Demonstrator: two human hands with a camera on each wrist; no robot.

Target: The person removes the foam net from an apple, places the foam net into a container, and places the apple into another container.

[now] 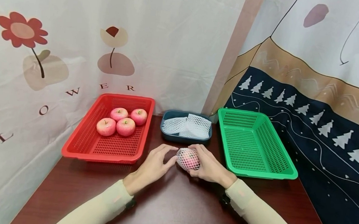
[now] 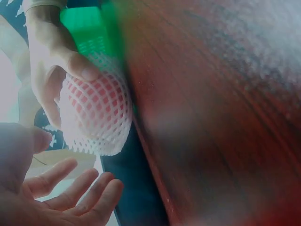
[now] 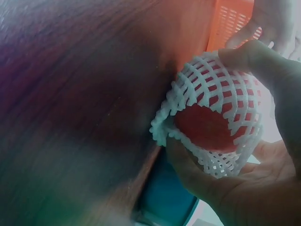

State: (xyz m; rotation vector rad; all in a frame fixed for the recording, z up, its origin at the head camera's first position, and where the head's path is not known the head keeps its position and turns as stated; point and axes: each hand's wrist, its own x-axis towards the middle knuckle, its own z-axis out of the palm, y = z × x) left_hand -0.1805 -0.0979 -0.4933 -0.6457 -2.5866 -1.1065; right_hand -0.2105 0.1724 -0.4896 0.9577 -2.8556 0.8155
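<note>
An apple in a white foam net sleeve [image 1: 189, 159] is held just above or on the table; which of the two I cannot tell. My right hand [image 1: 208, 163] grips it from the right, thumb and fingers around the net. In the right wrist view, bare red apple skin [image 3: 204, 127] shows through the net's open end. My left hand [image 1: 153, 167] is at the left of the apple, its fingers loosely bent and spread. In the left wrist view a gap separates the left fingers [image 2: 70, 193] from the net.
A red basket [image 1: 83, 151] with several bare apples [image 1: 125, 126] stands at the left. Behind the hands is a dark blue tray [image 1: 178, 138] with white foam nets [image 1: 198, 126]. A green basket [image 1: 260, 173] stands at the right. Printed curtains [image 1: 176, 51] hang behind the table.
</note>
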